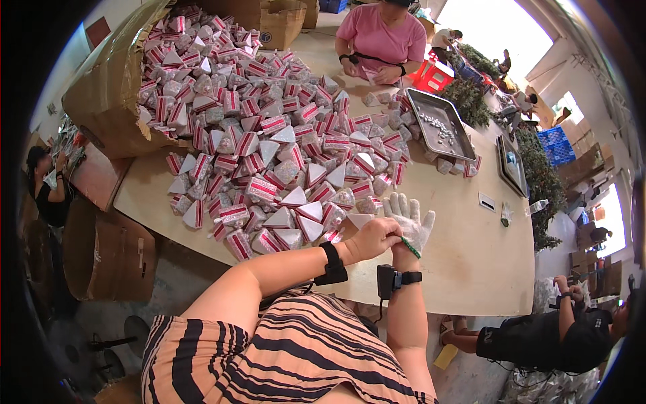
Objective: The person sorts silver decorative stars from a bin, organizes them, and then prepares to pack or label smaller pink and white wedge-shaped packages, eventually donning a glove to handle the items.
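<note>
My right hand point(408, 219) wears a white knit glove with a green-edged cuff. Its fingers are spread and stretched upward. My bare left hand point(371, 238) pinches the cuff of that glove point(413, 248) at the wrist. Both hands are above the near edge of the table. Just beyond them lies a big heap of wedge-shaped, cake-slice-like pieces point(261, 190) in clear wrap with pink-red and white bands. A pale triangular piece point(360, 220) shows beside my left hand, partly hidden by it. Black bands with small boxes sit on both my wrists.
A large cardboard box point(101, 101) lies tipped at the left, pieces spilling onto the table point(471, 269). A metal tray point(441, 124) with small white bits stands far right, a dark tray point(513, 165) beyond. A person in pink point(383, 37) works opposite; another box point(111, 252) stands lower left.
</note>
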{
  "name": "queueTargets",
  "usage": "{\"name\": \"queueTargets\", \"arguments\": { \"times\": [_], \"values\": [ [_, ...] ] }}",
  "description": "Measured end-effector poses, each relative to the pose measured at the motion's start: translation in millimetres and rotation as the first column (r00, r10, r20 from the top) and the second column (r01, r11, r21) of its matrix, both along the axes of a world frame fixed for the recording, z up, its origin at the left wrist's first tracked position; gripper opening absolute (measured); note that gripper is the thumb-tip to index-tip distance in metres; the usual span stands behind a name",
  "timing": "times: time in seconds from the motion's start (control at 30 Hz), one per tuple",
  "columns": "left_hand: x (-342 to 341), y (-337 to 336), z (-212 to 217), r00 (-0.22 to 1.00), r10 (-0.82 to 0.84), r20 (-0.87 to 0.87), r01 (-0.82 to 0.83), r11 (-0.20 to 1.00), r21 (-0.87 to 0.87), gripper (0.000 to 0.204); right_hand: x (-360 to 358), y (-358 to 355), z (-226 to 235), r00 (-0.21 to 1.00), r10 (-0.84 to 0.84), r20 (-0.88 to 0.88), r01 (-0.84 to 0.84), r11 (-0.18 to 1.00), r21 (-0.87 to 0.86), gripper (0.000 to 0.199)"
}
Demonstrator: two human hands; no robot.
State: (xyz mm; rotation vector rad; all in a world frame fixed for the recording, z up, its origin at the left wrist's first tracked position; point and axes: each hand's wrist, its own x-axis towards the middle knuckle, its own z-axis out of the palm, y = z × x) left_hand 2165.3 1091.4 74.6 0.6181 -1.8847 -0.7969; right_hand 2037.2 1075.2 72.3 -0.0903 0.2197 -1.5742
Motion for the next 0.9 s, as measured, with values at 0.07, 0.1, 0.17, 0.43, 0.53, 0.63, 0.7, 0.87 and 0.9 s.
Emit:
{"name": "queueTargets", "arguments": {
  "times": [0.07,0.1,0.17,0.43,0.53,0.63,0.7,0.87,0.9],
  "values": [
    [-2,0,-1,0.971,-0.150,-0.188,0.204,0.927,0.314,0.010,0,-1,2,0.999,-0.038,0.006,0.038,0.999,0.037,0.045],
    [-3,1,-2,0.890,-0.215,-0.402,0.421,0.726,0.544,0.009,0,-2,2,0.997,-0.071,0.010,0.070,0.995,0.071,0.044],
    [-4,2,3,0.896,-0.261,-0.360,0.430,0.713,0.553,0.010,2,-1,5,0.995,-0.102,-0.021,0.104,0.988,0.113,0.044],
    [-2,7,6,0.889,-0.331,-0.315,0.456,0.589,0.667,0.007,-9,-20,-12,0.903,0.019,-0.429,0.118,0.950,0.291,0.041],
    [4,7,-2,0.928,-0.288,-0.236,0.373,0.706,0.602,0.011,0,-23,-8,0.849,0.031,-0.528,0.194,0.910,0.366,0.037],
    [4,4,7,0.989,-0.132,-0.059,0.144,0.863,0.485,0.016,2,-35,-21,0.760,-0.016,-0.650,0.234,0.940,0.250,0.026],
    [3,4,14,0.992,0.118,0.053,-0.128,0.957,0.259,0.030,7,-34,-33,0.531,-0.204,-0.823,0.238,0.967,-0.086,0.016],
    [12,8,20,0.975,0.207,0.086,-0.186,0.961,-0.203,0.036,1,-30,-57,-0.688,-0.452,-0.567,-0.081,0.825,-0.559,0.011],
    [14,9,20,0.968,0.186,0.170,-0.140,0.958,-0.249,0.034,3,-28,-56,-0.770,-0.382,-0.511,-0.131,0.878,-0.459,0.013]
  ]
}}
